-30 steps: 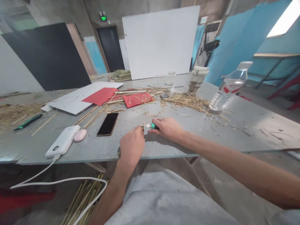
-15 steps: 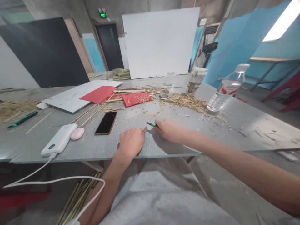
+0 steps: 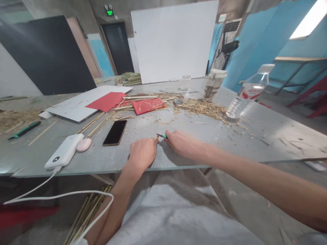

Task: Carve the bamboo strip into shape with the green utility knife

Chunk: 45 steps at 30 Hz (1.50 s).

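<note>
Far left on the grey table (image 3: 268, 136): white power bank (image 3: 64, 151) with pink case (image 3: 84, 144) just beside it, then black phone (image 3: 115, 132). Near edge, centre: left hand (image 3: 142, 153) pinches a short straw piece (image 3: 156, 139) at its fingertips. Right hand (image 3: 182, 144) is closed around a green-handled knife (image 3: 161, 135), blade tip just beside the straw piece. Far right: straw pile (image 3: 204, 109), water bottle (image 3: 245, 95).

Bright, even daylight — strongest from the skylight (image 3: 308, 20) top right, blown out to white. White board (image 3: 173, 41) reads flat, no detail. Soft shadows under both hands on the bench (image 3: 268, 136). Wide-angle bend at the edges; forearm lower right slightly smeared w/ motion blur. Centre sharp.
</note>
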### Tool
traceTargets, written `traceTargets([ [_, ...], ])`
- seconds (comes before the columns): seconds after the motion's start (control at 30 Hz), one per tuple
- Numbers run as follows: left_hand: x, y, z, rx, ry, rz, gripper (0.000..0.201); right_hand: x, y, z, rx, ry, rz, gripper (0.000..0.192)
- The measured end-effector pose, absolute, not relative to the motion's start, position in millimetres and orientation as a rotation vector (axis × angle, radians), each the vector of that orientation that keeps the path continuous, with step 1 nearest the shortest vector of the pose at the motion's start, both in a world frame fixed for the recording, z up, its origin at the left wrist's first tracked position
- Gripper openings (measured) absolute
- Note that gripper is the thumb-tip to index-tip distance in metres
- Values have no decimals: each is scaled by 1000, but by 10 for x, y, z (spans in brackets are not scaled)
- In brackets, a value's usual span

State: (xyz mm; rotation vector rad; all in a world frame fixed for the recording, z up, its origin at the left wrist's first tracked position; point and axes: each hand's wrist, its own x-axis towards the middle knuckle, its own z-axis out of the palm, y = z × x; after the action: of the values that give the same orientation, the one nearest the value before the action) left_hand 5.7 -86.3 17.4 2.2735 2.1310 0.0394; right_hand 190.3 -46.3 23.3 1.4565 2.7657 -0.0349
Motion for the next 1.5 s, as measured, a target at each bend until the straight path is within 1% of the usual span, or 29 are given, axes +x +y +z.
traceTargets([
  [0.13,60,-860,163,2277,2129,49,50,1894,-471,267,1442,2733,-37,36],
  [0.27,53,-859,157,2282,2116,49,51,1871,-471,299,1432,2726,-17,30],
  [0.37,44,-858,167,2277,2107,42,52,1857,-468,291,1419,2722,-3,29],
  [0.57,47,-868,215,2240,2109,19,53,1847,-495,276,1366,2679,17,40],
  [0.73,85,-896,216,2262,2103,15,51,1878,-458,306,1365,2622,31,40],
  [0.93,71,-899,229,2263,2070,10,54,1916,-346,220,1368,2660,55,40],
  [1.07,62,-902,229,2257,2070,19,55,1924,-423,187,1362,2744,96,31],
  [1.2,70,-906,230,2250,2073,19,53,1903,-496,202,1343,2798,128,40],
  [1.33,74,-906,233,2246,2077,23,52,1879,-506,218,1351,2791,134,41],
  [1.4,71,-905,231,2250,2075,28,52,1869,-510,226,1370,2770,124,39],
  [1.5,61,-900,227,2243,2074,30,54,1855,-520,235,1398,2723,92,31],
])
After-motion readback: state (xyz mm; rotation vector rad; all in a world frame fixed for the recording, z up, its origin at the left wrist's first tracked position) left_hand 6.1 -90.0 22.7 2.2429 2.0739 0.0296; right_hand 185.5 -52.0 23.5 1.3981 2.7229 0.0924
